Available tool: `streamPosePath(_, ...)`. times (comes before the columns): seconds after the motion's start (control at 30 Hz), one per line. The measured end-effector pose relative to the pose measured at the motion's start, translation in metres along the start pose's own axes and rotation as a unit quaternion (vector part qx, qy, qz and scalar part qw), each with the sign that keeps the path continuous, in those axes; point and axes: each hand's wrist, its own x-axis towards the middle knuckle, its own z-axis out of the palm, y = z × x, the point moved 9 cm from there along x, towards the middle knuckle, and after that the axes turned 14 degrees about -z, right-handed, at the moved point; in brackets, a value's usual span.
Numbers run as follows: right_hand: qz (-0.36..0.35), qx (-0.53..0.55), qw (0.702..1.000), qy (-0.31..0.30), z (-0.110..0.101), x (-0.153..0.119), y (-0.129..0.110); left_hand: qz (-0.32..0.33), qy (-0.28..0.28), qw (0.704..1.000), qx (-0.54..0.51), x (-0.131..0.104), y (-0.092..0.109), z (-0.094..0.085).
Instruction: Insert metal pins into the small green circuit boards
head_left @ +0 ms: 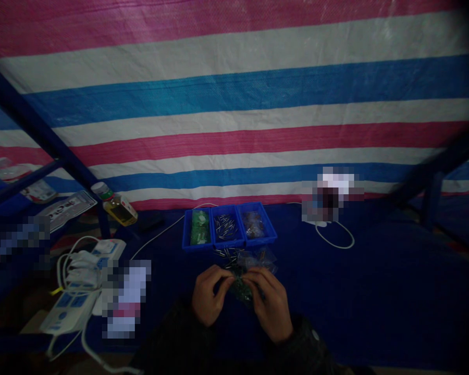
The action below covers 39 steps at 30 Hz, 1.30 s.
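Striped tarpaulin (234,104) in pink, white and blue hangs behind a dark blue work surface (375,291) in dim light. Near the lower middle, the left hand (208,298) and the right hand (269,304) meet over a small green circuit board (240,288), each with fingers curled shut and pinching one end, so the board sits between them, tilted, its long axis apparently running from upper left down to lower right; the gloom makes that hard to confirm. Both hands touch it, neither plainly nearer. Just beyond the fingertips lie loose metal pins (226,253) and a clear plastic bag (260,258), and directly behind those stand three blue trays (230,245) side by side, holding green boards, pins and small parts. Well off to the left are white power strips (84,281) with cables and a bottle of yellow liquid (117,205); a white cable (336,239) loops at the right.
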Motion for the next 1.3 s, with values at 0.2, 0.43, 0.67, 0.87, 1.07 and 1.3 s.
streamPosePath(0.2,0.010,0.017,0.999,-0.026,0.007,0.001,0.001,0.040,-0.014,0.999,0.009,-0.002,0.005,0.006)
streamPosePath(0.43,0.010,-0.024,0.995,-0.096,0.019,0.000,0.001,0.098,-0.020,0.995,0.014,-0.007,0.007,0.011)
streamPosePath(0.67,0.005,0.016,0.997,-0.072,0.012,0.003,0.002,0.064,-0.003,0.998,-0.004,0.000,0.004,0.004)
streamPosePath(0.87,0.007,0.018,1.000,-0.011,0.002,0.003,0.002,0.038,0.047,0.998,-0.033,0.003,-0.003,-0.004)
streamPosePath(1.07,0.070,-0.037,0.995,0.066,-0.016,0.000,0.018,-0.022,0.152,0.988,0.024,0.026,0.007,-0.028)
streamPosePath(1.3,0.077,-0.129,0.987,0.063,-0.034,-0.002,0.028,-0.108,0.140,0.976,0.125,0.070,0.005,-0.037)
